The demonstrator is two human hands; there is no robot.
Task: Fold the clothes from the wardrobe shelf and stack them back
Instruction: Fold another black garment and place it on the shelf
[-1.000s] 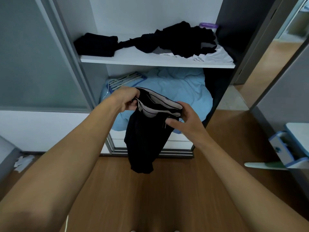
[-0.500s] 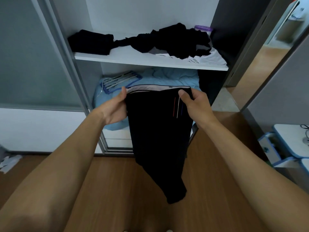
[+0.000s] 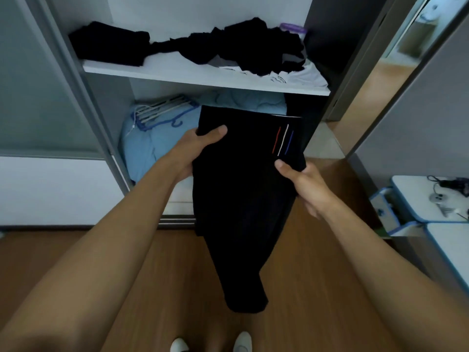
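Since the earlier frame both hands have slid from the waistband corners down the side edges of the black trousers (image 3: 241, 199), and the waistband has tipped toward the wardrobe shelf (image 3: 203, 78). The left hand (image 3: 193, 153) grips the left edge, thumb on top; the right hand (image 3: 307, 189) pinches the right edge, lower and nearer the person. The trousers hang between the hands below the shelf, long axis running from the shelf down toward the wooden floor (image 3: 165, 275), legs trailing free. The next fold likely lifts that trailing end. On the shelf lie a folded black garment (image 3: 109, 47) at left and a tangled pile of clothes (image 3: 248, 47) at right.
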